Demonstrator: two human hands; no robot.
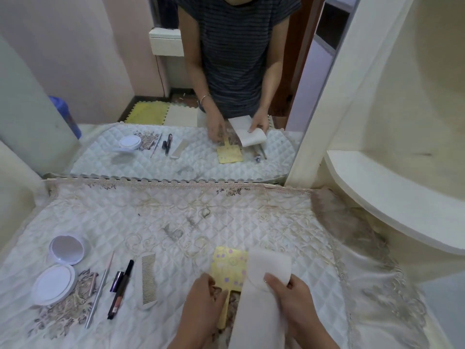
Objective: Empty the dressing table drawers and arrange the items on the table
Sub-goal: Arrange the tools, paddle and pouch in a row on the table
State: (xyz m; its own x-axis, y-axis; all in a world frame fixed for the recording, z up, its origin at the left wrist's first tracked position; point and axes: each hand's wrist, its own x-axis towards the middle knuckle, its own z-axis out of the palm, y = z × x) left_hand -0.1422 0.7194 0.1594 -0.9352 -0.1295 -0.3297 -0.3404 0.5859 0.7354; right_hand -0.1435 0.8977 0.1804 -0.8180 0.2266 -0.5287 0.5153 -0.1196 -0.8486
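Note:
A yellow paddle-shaped hand mirror [230, 267] with purple dots lies flat on the quilted table cover [176, 217], near the front edge. My left hand [203, 306] pinches its narrow handle. My right hand [294, 303] grips a long white band of soft material [266, 270], folded over at the top. The band overlaps the mirror's right edge and hangs down toward me. The drawers are out of view.
At the left lie an open round white compact [66, 249] with its other half [54, 284], a thin silver stick [99, 290], two dark cosmetic pens [120, 288] and a white comb [148, 282]. A big wall mirror [100, 71] stands behind; a curved shelf [377, 192] juts out at right.

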